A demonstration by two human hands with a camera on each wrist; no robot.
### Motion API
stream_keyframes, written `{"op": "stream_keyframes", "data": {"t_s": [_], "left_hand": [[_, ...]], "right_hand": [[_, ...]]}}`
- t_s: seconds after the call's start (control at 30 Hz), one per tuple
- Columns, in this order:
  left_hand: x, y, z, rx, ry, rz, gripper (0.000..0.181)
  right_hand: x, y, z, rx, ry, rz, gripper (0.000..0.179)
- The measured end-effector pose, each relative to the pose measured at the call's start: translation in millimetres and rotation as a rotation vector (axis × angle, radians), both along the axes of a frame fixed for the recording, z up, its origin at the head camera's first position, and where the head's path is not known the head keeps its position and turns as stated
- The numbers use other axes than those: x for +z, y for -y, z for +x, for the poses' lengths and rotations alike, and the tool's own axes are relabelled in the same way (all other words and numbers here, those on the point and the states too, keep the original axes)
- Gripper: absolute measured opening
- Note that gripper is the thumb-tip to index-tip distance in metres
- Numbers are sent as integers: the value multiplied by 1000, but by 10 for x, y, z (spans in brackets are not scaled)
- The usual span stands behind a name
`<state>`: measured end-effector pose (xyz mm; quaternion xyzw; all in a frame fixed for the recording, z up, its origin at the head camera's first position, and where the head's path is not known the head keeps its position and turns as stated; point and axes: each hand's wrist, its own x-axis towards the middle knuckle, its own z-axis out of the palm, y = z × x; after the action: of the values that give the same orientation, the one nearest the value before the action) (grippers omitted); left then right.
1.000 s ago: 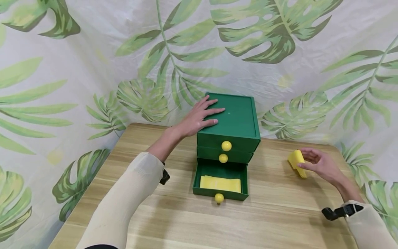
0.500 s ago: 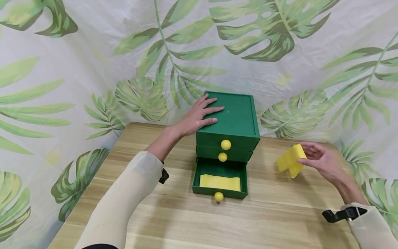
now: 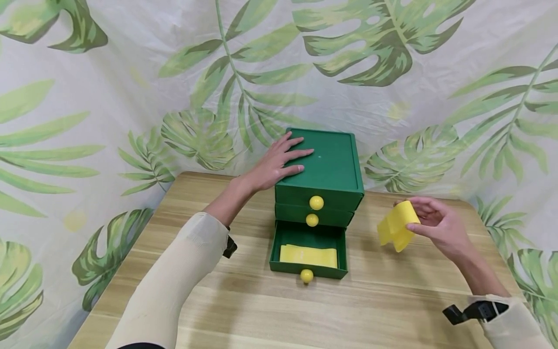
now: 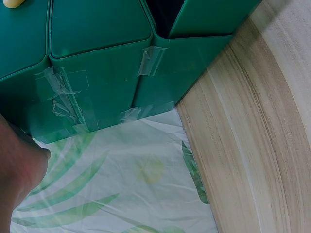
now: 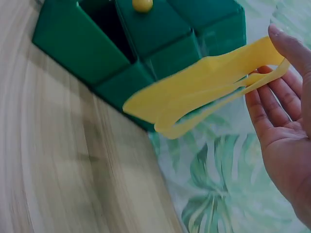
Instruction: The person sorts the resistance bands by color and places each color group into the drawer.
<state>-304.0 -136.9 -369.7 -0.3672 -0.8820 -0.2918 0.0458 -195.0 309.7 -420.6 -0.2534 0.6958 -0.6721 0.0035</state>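
A green three-drawer box (image 3: 324,162) with round yellow knobs stands at the back of the table. My left hand (image 3: 272,167) rests on its top, fingers spread and straight. The bottom drawer (image 3: 344,257) is pulled out, and a flat folded yellow band (image 3: 307,255) lies inside it. To the right of the box, my right hand (image 3: 438,223) pinches a yellow resistance band (image 3: 397,224) between thumb and fingers. The band droops in a loop toward the box. In the right wrist view the loop of the resistance band (image 5: 204,85) hangs from the fingertips, overlapping the box.
The wooden table (image 3: 279,315) ends at the back against a leaf-print cloth (image 3: 244,58). Clear tape (image 4: 150,60) joins the sides of the drawer box. A black wrist camera (image 3: 475,311) sits on the right wrist.
My right hand has lifted the yellow band and moved it left toward the box, and more of the band now shows hanging. My left hand stays on the box top.
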Motion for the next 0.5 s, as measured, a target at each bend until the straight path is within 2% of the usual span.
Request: {"op": "stream_keyframes", "data": {"t_s": [0.23, 0.5], "left_hand": [[8, -4, 1, 5, -4, -10, 52], [9, -13, 1, 13, 3, -6, 52]], "right_hand": [[71, 235, 101, 26, -41, 8, 54], [170, 509, 270, 38, -36, 15, 55]]}}
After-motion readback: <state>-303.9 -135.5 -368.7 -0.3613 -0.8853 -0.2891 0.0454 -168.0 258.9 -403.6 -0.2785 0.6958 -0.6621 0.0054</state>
